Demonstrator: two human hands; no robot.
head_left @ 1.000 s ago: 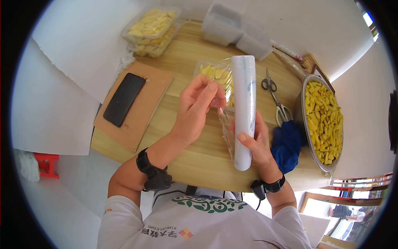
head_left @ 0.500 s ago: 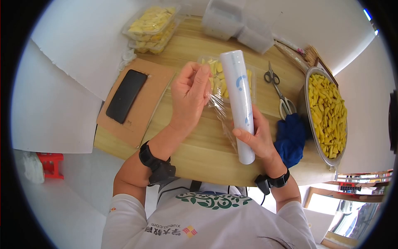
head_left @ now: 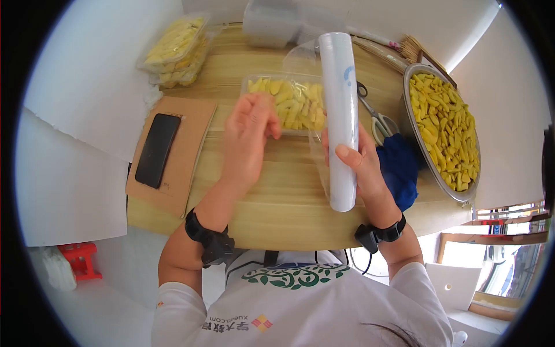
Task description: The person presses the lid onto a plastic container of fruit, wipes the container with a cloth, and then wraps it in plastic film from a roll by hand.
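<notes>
My right hand (head_left: 359, 159) grips a roll of clear cling film (head_left: 340, 115), tilted nearly upright, with the thumb across its lower part. A loose sheet of film hangs off the roll's left side. My left hand (head_left: 250, 130) is left of the roll, slightly blurred, with fingers loosely bent; no film shows between them. Behind the hands lies a clear plastic tray (head_left: 247, 84) with peeled yellow fruit pieces (head_left: 286, 104), partly covered by the left hand and the film.
Filled trays (head_left: 176, 49) are stacked back left. A phone (head_left: 158, 150) lies on cardboard (head_left: 191, 136). Clear containers (head_left: 269, 23) stand at the back. On the right are scissors (head_left: 378, 124), a blue cloth (head_left: 399, 173) and a large metal bowl (head_left: 411, 110) of yellow pieces.
My left hand has let go of the film and moved slightly left and down from the roll. The film now hangs loose. The roll stays in my right hand, and the view has shifted.
</notes>
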